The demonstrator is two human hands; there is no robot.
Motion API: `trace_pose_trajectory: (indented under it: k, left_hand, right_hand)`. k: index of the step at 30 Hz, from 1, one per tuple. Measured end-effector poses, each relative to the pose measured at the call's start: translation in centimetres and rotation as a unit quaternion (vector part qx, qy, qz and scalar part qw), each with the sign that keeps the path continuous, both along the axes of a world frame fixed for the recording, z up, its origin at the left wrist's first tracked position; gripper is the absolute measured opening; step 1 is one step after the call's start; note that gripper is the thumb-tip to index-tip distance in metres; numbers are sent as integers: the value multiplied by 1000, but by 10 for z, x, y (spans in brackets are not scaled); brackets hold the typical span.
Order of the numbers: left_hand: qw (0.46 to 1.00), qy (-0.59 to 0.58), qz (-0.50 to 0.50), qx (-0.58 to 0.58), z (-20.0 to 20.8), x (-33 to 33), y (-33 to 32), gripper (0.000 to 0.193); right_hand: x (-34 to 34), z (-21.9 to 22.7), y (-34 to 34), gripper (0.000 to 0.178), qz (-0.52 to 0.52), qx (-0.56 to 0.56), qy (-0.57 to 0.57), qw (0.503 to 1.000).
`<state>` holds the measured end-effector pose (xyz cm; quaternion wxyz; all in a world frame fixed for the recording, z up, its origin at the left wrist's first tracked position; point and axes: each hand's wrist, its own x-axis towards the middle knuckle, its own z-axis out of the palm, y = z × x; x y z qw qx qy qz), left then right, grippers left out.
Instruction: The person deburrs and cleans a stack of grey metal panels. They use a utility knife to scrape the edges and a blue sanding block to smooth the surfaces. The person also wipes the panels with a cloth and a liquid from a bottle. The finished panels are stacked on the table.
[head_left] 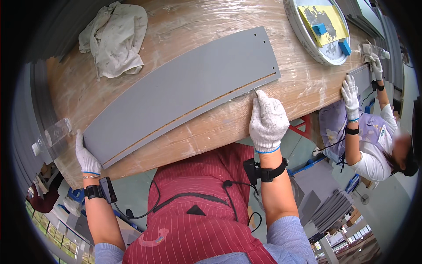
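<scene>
A long grey panel (189, 83) with a curved far edge lies flat on the table in front of me. A narrow brown groove runs along its near edge, and small dark holes show at its right end. My gloved left hand (86, 157) grips the panel's left end, fingers along the edge. My gloved right hand (269, 121) is closed around a small tool with a thin, dark pointed tip (254, 92). That tip is at the panel's near edge, towards the right end; the glove hides the rest of the tool.
A crumpled white cloth (116, 42) lies far left on the film-covered table (176, 17). At the far right a white round tub (303, 33) carries a yellow sheet and blue blocks. A clear bottle (52, 134) is at left. On the right a co-worker (356, 119) handles another grey panel.
</scene>
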<state>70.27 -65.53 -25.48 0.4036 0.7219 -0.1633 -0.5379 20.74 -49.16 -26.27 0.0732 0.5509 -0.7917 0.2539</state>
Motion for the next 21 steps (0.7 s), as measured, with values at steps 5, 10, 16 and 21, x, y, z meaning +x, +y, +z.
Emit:
trace_pose_trajectory:
  k: [5,10,16,21]
  left_hand:
    - [999,-34,-14,-17,0,-1,1,42]
    - [1000,-19,-7,-8,-2,5,2,42]
    - [998,-53,-4,-15,5,-13,0,38]
    - [999,-41,-9,-17,8,-10,5,33]
  right_hand:
    - [-4,2,-5,25,-15,11,-14,1000]
    - [-10,0,-3,27,-27,1,-6,1000]
    - [33,11,0,31,88,30,-86,992]
    - [5,16,-20,22,-55,-63,-110,990]
